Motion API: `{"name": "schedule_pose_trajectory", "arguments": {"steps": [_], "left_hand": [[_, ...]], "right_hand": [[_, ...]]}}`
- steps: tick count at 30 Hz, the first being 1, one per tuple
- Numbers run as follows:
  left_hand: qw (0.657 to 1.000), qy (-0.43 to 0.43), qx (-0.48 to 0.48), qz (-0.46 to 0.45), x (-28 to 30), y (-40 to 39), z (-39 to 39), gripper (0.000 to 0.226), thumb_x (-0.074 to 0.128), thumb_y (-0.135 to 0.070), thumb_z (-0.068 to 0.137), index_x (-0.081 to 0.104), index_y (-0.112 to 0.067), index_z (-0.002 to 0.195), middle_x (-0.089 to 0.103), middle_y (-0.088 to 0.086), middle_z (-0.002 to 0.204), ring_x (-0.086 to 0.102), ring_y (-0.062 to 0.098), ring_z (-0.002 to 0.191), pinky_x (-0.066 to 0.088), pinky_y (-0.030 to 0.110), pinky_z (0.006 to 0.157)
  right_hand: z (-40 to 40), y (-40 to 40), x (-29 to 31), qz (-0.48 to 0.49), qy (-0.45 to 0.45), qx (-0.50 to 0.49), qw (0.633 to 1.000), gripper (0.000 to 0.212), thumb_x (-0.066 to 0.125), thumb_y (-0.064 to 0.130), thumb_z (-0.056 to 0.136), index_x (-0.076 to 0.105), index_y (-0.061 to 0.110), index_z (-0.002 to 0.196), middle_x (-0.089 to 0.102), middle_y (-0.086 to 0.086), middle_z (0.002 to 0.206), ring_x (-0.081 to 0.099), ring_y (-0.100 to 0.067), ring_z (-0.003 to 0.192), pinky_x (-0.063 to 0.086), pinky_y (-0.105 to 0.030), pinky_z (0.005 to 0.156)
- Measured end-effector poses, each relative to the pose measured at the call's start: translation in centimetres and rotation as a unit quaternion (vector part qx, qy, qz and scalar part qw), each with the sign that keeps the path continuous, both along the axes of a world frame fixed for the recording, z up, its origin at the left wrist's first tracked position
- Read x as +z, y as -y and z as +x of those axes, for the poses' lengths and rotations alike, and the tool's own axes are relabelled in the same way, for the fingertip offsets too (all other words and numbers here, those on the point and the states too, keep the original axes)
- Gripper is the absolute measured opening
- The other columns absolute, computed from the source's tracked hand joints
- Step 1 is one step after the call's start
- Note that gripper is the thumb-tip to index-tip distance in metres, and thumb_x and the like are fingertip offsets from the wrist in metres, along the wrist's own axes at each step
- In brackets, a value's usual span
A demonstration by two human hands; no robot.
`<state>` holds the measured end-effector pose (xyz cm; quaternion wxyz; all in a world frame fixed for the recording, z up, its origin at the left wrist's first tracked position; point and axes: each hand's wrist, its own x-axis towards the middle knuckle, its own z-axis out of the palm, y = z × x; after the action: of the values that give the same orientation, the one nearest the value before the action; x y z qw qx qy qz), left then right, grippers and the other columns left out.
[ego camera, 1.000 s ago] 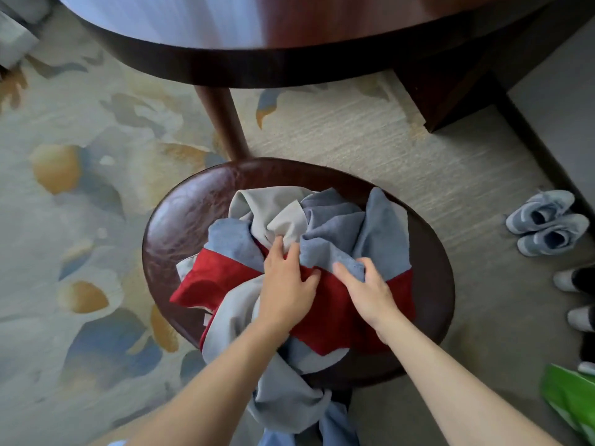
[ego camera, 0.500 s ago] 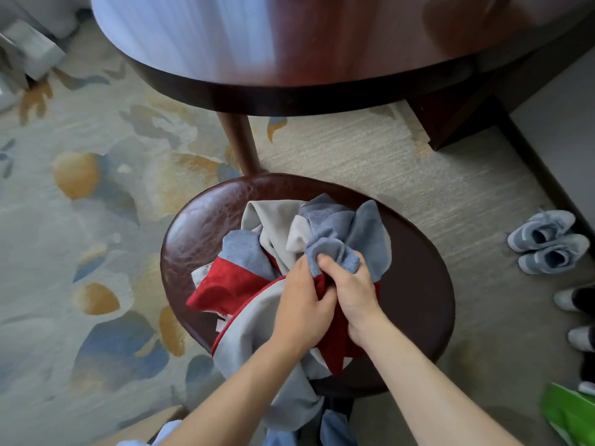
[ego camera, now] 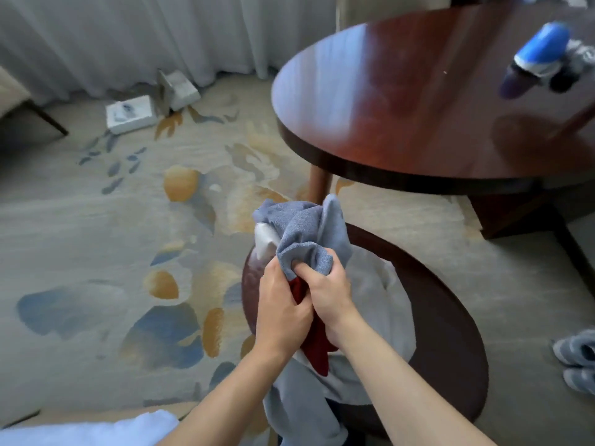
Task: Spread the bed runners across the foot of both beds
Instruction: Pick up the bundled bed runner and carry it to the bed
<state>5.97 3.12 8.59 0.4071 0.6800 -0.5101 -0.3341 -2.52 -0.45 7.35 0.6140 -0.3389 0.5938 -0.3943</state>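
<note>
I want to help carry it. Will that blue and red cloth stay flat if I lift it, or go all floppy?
Probably floppy: the bed runner bunches into soft folds where the left hand and right hand grip it. It likely drags too, since a long tail hangs off the round stool. It seems light, held up by the hands alone.

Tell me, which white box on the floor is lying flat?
The left box, flat on the carpet with its printed top up. The other box leans tilted beside the curtain.

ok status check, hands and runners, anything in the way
Left hand and right hand both with a grip on the bunched bed runners. Bundle lifted, tail draped on the round stool. Round table close ahead; no bed in view.
</note>
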Motion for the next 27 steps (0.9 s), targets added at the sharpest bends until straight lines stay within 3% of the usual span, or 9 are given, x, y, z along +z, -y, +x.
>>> {"name": "schedule_pose_trajectory", "arguments": {"steps": [3,8,14,17,21,27], "left_hand": [[0.998,-0.001,0.057,-0.026,3.0,-1.7,3.5,0.051,0.075,-0.017,0.081,0.051,-0.036,0.123,0.06,-0.015,0.118,0.057,0.01,0.115,0.048,0.042,0.098],[0.986,0.012,0.158,-0.058,7.0,-6.5,9.3,0.05,0.075,-0.015,0.082,0.051,-0.022,0.125,0.06,-0.004,0.118,0.057,0.016,0.113,0.048,0.042,0.097],[0.958,0.035,0.273,-0.078,10.5,-14.9,16.1,0.046,0.072,-0.02,0.085,0.049,-0.023,0.125,0.058,-0.001,0.118,0.058,0.015,0.112,0.05,0.041,0.095],[0.934,0.049,0.343,-0.083,12.1,-20.2,19.2,0.044,0.073,-0.022,0.084,0.05,-0.026,0.121,0.058,-0.006,0.115,0.058,0.008,0.108,0.05,0.031,0.093],[0.897,0.083,0.427,-0.079,14.7,-28.0,23.9,0.05,0.073,-0.028,0.081,0.043,-0.046,0.117,0.054,-0.018,0.112,0.053,-0.009,0.101,0.042,0.006,0.083],[0.847,0.139,0.505,-0.089,17.7,-41.0,30.0,0.05,0.074,-0.024,0.079,0.045,-0.041,0.116,0.052,-0.025,0.106,0.055,-0.003,0.1,0.039,0.005,0.08]], "right_hand": [[4.1,-0.7,2.8,-0.027,0.014,0.052,0.998,0.035,0.077,0.044,0.062,0.066,0.038,0.095,0.076,0.007,0.092,0.072,-0.013,0.089,0.058,-0.042,0.087],[11.1,-4.1,7.1,-0.063,0.039,0.159,0.985,0.033,0.078,0.039,0.062,0.065,0.038,0.093,0.076,0.005,0.089,0.073,-0.013,0.085,0.056,-0.032,0.076],[19.3,-10.7,11.1,-0.083,0.063,0.295,0.95,0.035,0.077,0.035,0.063,0.065,0.032,0.096,0.076,0.0,0.092,0.073,-0.018,0.09,0.059,-0.037,0.082],[23.4,-15.0,12.8,-0.099,0.056,0.363,0.925,0.036,0.076,0.033,0.064,0.064,0.025,0.097,0.075,-0.002,0.092,0.072,-0.02,0.091,0.059,-0.044,0.087],[29.3,-21.8,15.3,-0.12,0.056,0.454,0.881,0.03,0.073,0.029,0.067,0.062,0.025,0.095,0.074,0.0,0.088,0.072,-0.019,0.087,0.059,-0.044,0.085],[37.0,-33.7,19.1,-0.154,0.089,0.547,0.818,0.023,0.07,0.023,0.074,0.061,0.02,0.095,0.073,-0.002,0.088,0.072,-0.017,0.087,0.058,-0.037,0.081]]}}
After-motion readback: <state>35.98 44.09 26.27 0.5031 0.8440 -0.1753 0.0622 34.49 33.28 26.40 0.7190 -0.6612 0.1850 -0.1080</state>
